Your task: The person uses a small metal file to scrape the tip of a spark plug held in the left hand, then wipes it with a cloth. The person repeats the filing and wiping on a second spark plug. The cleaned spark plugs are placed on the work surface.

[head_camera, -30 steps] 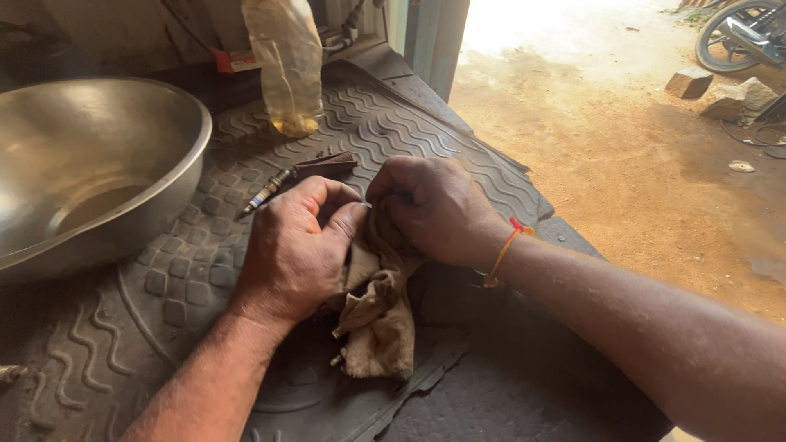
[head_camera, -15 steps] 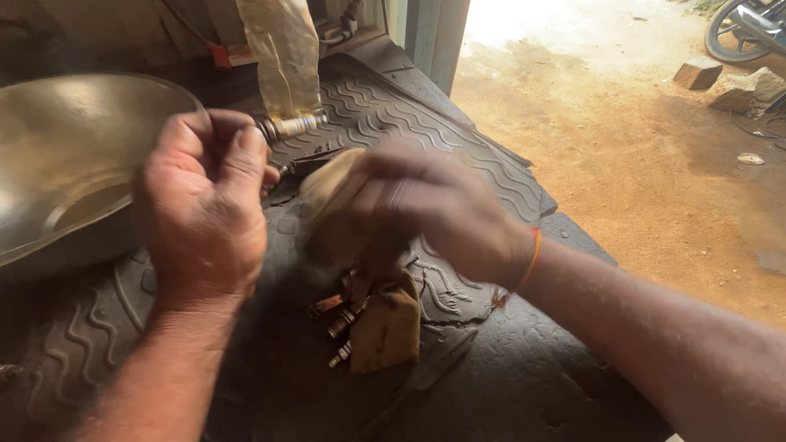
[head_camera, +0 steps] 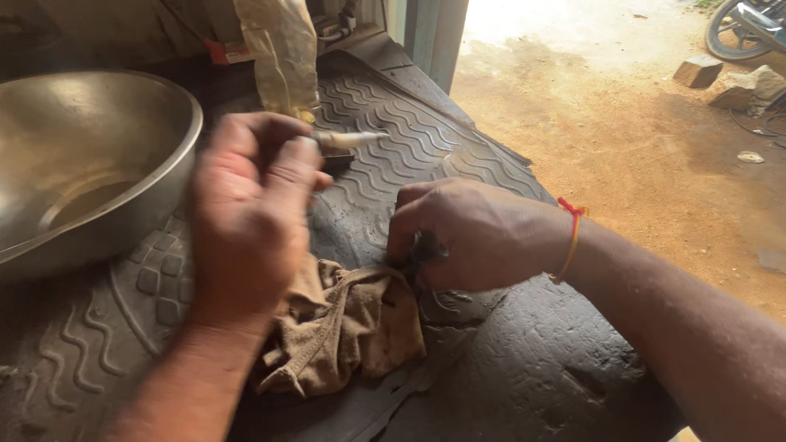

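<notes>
Nearest you: a crumpled brown rag (head_camera: pixel 344 327), soiled, lying loose on the black ribbed rubber mat (head_camera: pixel 508 368); it sits just below both hands, within reach of either, and neither hand grips it, though your left wrist overlaps its upper edge. The mat covers the whole work surface and its raised wave pattern gives small parts a non-slip bed. Your right hand (head_camera: pixel 479 237), a red-and-yellow thread at the wrist, rests knuckles-up on the mat and is closed around a small dark metal part (head_camera: pixel 426 247) that shows only between the fingers; pressing down on the mat appears to steady it, but what kind of part it is cannot be told. Your left hand (head_camera: pixel 254 213) is raised above the mat, clenched on a slim tool (head_camera: pixel 348 140) whose pale tip pokes out past the thumb and points right, toward the other hand, so that the tip can meet the part. Left of it stands a large steel bowl (head_camera: pixel 155 188), its rim close to your left hand, with a shallow pool in its bottom. Behind the tool stands a yellowish plastic bottle (head_camera: pixel 282 49). Farthest: an orange dirt yard (head_camera: pixel 639 123) with stone blocks (head_camera: pixel 696 72) and a wheel (head_camera: pixel 741 33) at the top right.
</notes>
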